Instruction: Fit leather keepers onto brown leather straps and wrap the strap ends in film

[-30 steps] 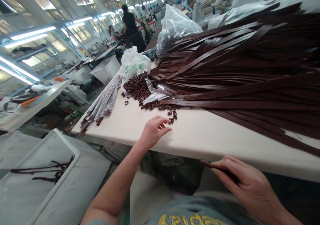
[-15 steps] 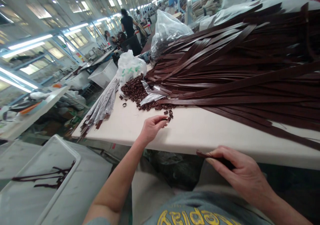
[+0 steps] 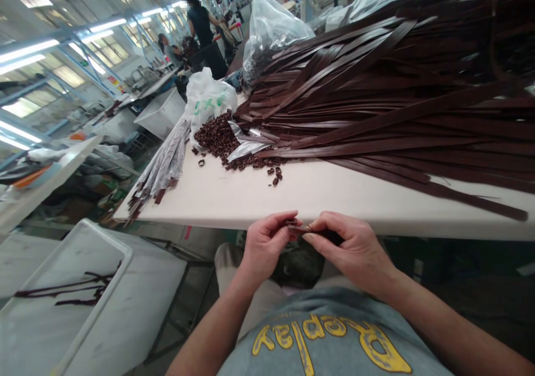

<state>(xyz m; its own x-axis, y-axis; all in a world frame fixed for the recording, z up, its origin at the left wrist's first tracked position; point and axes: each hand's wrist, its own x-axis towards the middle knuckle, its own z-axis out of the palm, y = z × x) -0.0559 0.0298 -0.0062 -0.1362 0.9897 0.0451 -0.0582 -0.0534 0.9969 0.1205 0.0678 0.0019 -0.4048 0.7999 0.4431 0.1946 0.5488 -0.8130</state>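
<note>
Hands meet in the lower middle of the frame, just below the near edge of the table (image 3: 334, 203). We see the left hand (image 3: 265, 248) with thumb and fingers pinched closed on something small and dark at the end of a strap (image 3: 311, 232); whether that is a loop we cannot tell. The right hand (image 3: 355, 250) is closed around the same strap, fingers curled over it, thumb pressing from below. The fingertips of both hands almost touch at that strap end, which sits in front of the table edge rather than on the top.

Up on the table, a little above the hands, we find a few loose loops (image 3: 276, 175), and beyond them toward the upper left a heap of loops (image 3: 217, 136) spilling from a torn clear bag. A white bag (image 3: 207, 100) stands just behind the heap. Filling the right and upper right of the frame, a large pile of straps (image 3: 397, 86) lies fanned across the table, its lowest strap running out toward the right edge. A bundle (image 3: 161, 167) of wrapped strips lies at the table's left end.

In the lower left a white bin (image 3: 75, 248) holds several dark straps. In the upper left background, two people stand by other benches.
</note>
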